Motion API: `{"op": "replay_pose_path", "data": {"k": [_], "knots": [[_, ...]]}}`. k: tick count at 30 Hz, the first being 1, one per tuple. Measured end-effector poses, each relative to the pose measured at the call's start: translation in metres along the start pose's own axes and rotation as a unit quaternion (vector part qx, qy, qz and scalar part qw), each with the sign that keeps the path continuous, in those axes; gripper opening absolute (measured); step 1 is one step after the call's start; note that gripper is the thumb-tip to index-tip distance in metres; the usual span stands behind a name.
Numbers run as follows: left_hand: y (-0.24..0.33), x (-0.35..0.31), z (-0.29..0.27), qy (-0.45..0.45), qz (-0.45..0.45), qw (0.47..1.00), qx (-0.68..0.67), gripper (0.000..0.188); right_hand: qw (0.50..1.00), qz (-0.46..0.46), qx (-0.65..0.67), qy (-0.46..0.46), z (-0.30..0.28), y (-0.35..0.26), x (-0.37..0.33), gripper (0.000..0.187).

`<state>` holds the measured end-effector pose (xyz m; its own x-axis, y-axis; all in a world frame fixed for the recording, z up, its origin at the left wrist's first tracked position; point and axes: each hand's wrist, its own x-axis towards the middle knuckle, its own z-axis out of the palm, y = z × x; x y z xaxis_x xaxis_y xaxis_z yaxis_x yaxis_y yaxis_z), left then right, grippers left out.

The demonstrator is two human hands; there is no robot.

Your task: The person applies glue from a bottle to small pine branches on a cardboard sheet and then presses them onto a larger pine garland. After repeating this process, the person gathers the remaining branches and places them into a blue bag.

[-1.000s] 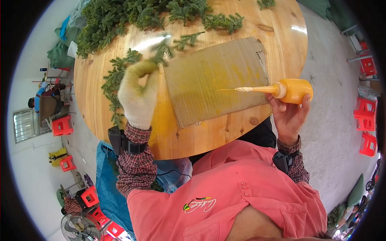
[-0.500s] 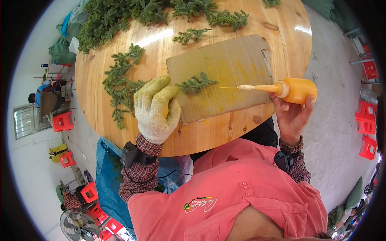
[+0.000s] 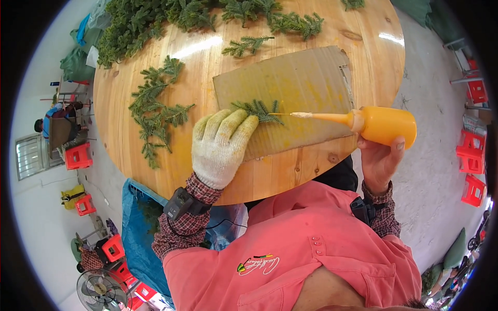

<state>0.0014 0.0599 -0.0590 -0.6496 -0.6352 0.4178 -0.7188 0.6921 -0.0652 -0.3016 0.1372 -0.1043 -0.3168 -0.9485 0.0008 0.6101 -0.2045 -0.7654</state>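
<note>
My left hand (image 3: 222,142), in a white knitted glove stained yellow at the fingers, reaches over a small green fir sprig (image 3: 262,110). Its fingertips press on the sprig's near left side, and my thumb is hidden. The sprig lies on a flat cardboard sheet (image 3: 306,78) smeared with yellow. In my bare right hand (image 3: 381,160) is an orange squeeze bottle (image 3: 389,126), held sideways from below. White material is wrapped round its long nozzle (image 3: 332,118), and the thin needle tip (image 3: 280,114) points left, level with the sprig's right end. Whether it touches cannot be made out.
The round wooden table (image 3: 311,181) carries a heap of fir branches (image 3: 135,31) at the far left, fir sprigs (image 3: 153,111) left of the cardboard and another sprig (image 3: 246,45) beyond it. A blue plastic sheet (image 3: 137,233) hangs below. Red stools (image 3: 472,158) stand right.
My left hand has moved right, its curled fingers now stretched over the sprig, which has turned with its right end nearer me. The bottle has shifted slightly, its needle tip moving left to the sprig.
</note>
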Motion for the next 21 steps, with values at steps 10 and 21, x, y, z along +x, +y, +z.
{"op": "replay_pose_path", "data": {"k": [10,21], "knots": [[-0.001,-0.001,0.007,-0.008,-0.019,0.998,-0.055,0.035,0.941,-0.122,-0.295,-0.110,0.023,-0.002,0.003,0.083],[-0.003,-0.003,0.006,-0.024,-0.034,0.995,-0.089,0.037,0.867,-0.233,-0.398,-0.189,0.043,0.009,0.000,0.089]]}}
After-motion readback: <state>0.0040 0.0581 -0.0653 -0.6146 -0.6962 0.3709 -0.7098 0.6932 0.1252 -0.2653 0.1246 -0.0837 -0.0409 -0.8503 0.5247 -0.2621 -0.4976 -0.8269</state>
